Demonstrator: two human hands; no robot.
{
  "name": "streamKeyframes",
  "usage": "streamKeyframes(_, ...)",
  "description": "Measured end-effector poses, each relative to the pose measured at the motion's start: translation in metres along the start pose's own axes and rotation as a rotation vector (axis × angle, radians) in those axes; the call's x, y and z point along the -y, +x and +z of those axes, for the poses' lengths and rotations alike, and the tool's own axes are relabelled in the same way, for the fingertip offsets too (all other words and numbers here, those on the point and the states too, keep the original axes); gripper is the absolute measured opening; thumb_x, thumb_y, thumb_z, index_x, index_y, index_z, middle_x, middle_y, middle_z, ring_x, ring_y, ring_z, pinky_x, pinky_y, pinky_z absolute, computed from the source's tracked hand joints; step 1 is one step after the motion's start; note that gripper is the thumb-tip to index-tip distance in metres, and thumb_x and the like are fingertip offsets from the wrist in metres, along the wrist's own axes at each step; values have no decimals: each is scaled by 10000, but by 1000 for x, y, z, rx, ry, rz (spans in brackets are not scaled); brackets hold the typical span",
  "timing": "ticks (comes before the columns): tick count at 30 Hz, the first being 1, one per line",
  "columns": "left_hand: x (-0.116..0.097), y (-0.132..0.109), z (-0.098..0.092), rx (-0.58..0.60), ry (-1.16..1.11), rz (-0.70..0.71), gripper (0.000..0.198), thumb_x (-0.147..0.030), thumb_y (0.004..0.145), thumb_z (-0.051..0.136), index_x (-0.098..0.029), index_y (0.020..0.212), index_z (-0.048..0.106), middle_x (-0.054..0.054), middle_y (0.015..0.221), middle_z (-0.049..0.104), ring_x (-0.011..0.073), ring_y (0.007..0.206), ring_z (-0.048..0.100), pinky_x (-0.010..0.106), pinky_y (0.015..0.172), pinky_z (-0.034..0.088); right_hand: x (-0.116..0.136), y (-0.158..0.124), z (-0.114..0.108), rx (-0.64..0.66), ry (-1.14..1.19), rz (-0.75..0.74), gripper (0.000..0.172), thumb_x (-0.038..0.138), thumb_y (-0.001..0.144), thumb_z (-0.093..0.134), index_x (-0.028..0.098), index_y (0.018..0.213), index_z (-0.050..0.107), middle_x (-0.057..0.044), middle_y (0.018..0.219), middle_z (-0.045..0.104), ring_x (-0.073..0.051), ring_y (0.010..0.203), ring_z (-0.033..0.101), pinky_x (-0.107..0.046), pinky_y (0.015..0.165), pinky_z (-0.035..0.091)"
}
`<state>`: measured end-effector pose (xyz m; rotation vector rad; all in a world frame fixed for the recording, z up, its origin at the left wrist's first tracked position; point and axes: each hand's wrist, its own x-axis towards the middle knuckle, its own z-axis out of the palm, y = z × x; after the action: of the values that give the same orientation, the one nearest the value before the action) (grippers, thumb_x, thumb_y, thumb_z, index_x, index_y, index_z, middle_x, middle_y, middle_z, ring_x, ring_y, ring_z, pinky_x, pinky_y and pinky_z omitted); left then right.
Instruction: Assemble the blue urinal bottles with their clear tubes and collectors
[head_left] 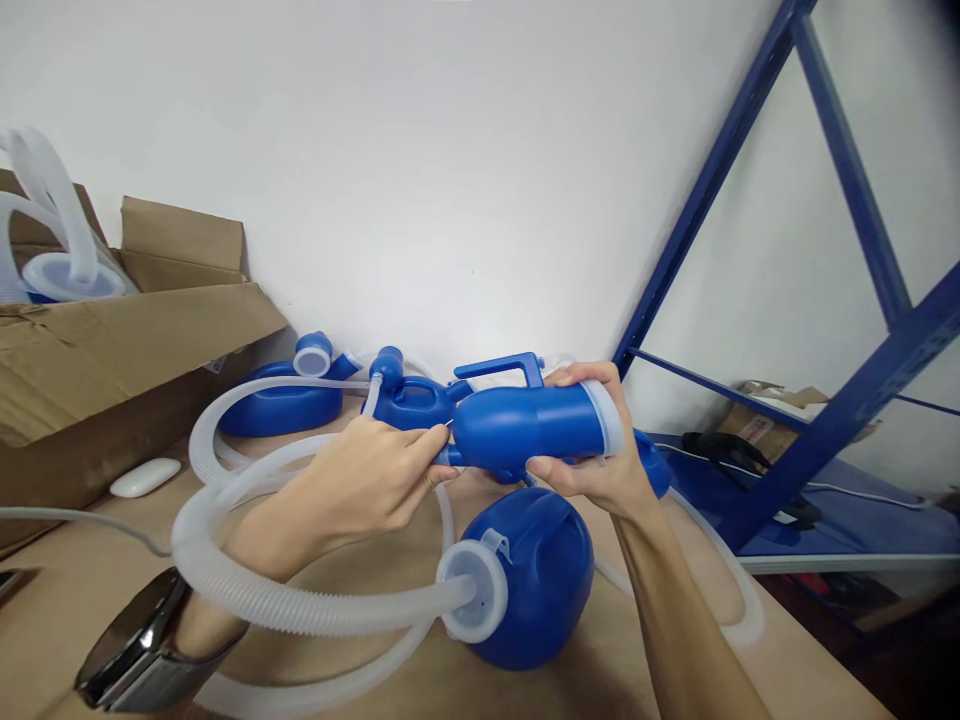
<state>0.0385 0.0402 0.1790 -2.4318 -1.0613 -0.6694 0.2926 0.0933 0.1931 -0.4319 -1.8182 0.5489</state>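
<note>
My right hand [600,455] is wrapped round the wide end of a blue plastic funnel piece with a handle [525,420], held level above the table. My left hand [375,480] pinches its narrow neck end, fingers closed. A white ribbed hose [300,600] loops over my left forearm and runs into the white cap of a blue bottle [532,580] lying on the table just below my hands. I wear a metal watch [142,650] on the left wrist.
Two more blue bottles [281,400] [409,395] with hoses lie at the back by the white wall. An open cardboard box [112,350] holding hoses stands at the left, with a small white object [145,477] beside it. A blue metal shelf frame [825,420] rises at the right.
</note>
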Motion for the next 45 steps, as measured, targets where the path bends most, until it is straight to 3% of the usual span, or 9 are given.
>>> streamKeyframes(12,-19,6,-13,25,-489,-219,471,-453,1080,266,-214,760,516,-29,669,598,143,574,539,283,581,392,-5,-3,-2,0,32,1,651,416,593,898,332,1108,509,-30,1070,541,-276,1030,559,-427,855,551)
streamKeyframes(18,-17,9,-13,3,-321,-317,410,-511,1066,321,-220,889,550,-26,667,629,182,567,602,300,546,399,-6,-1,-1,-37,43,-73,636,396,630,892,334,1122,495,-31,1118,546,-256,1040,564,-428,900,537)
streamKeyframes(20,-18,9,-10,-126,-200,-291,337,-496,1056,386,-212,1063,566,14,794,696,214,663,664,321,586,455,-6,1,-2,-55,65,-67,628,407,640,892,328,1116,490,-31,1119,551,-250,1043,568,-423,910,533)
streamKeyframes(23,-22,8,-3,-507,23,-175,234,-358,1005,551,-214,1190,554,118,1109,695,283,1004,681,416,819,536,-11,4,-6,-179,93,-38,648,449,641,888,327,1122,471,-31,1144,541,-251,1072,568,-420,921,538)
streamKeyframes(26,-26,5,3,-741,103,-79,89,-185,930,637,-226,996,593,69,929,690,243,898,674,392,804,544,-20,4,-14,-295,95,7,671,461,649,885,334,1155,464,-24,1156,520,-244,1074,569,-410,929,544)
streamKeyframes(29,-28,7,6,-535,-256,-311,125,-320,986,575,-209,945,618,22,741,675,184,663,651,307,599,531,-26,3,-21,-342,116,59,676,490,661,867,342,1178,459,-24,1165,497,-232,1020,570,-410,910,557)
streamKeyframes(33,-24,14,3,-223,-984,-612,473,-583,1012,431,-192,1223,596,111,1054,733,230,845,734,301,584,590,-26,2,-17,-309,146,71,669,497,665,858,344,1168,443,-24,1150,498,-236,1017,572,-407,891,562)
streamKeyframes(37,-24,17,0,-145,-1193,-574,440,-571,1011,459,-191,1140,639,123,1118,713,199,817,711,322,667,605,-21,3,-5,-249,192,70,665,454,649,884,339,1132,442,-20,1140,506,-233,1025,581,-387,874,564)
streamKeyframes(45,-20,17,4,-108,-1395,-573,425,-549,978,532,-168,800,596,29,763,633,143,651,620,256,552,491,-20,3,2,-247,177,79,681,458,628,896,326,1115,439,-22,1157,509,-231,1049,569,-382,896,547)
